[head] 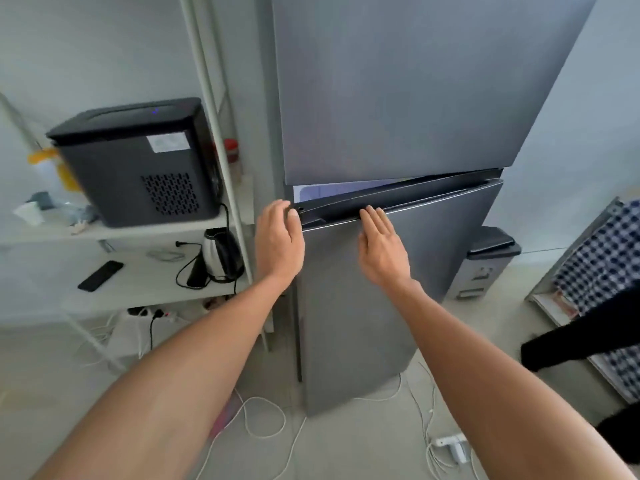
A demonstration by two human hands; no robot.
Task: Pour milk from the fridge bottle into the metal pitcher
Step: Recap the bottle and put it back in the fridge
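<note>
Fingers (372,216) flat (both hands) on fridge door (398,289)

Both bare arms are stretched straight out front, elbows nearly locked. Left hand (278,237) is turned thumb-up, fingers together and curled at the tips, wrapped round an edge by the look of it, though the blur makes that hard to call. Right hand (381,242) sits close beside it, back facing up, fingers flat, straight and pointing forward. Neither hand holds anything.
</note>
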